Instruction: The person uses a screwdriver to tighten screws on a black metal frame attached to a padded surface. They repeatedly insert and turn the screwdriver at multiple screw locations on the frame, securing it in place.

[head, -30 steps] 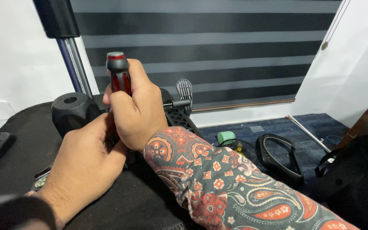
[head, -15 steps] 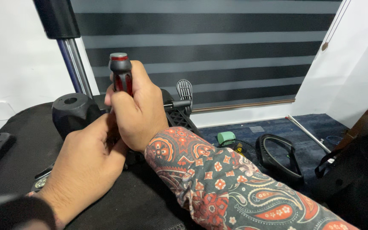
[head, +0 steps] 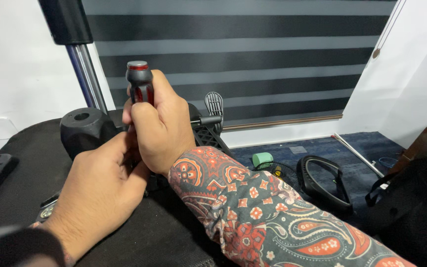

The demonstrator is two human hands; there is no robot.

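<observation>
- Black cylindrical knob sits left of the screwdriver, untouched, on the dark padded surface.
- Left hand presses in just below the screwdriver, fingers curled, probably steadying the hidden tip; what it grips I cannot tell.
- Right hand wraps tight around the red-and-black screwdriver, held upright for downward pressure.
- Green cap lies on the floor, right of the screwdriver.

Black knob + chrome pole block left; right side open.
</observation>
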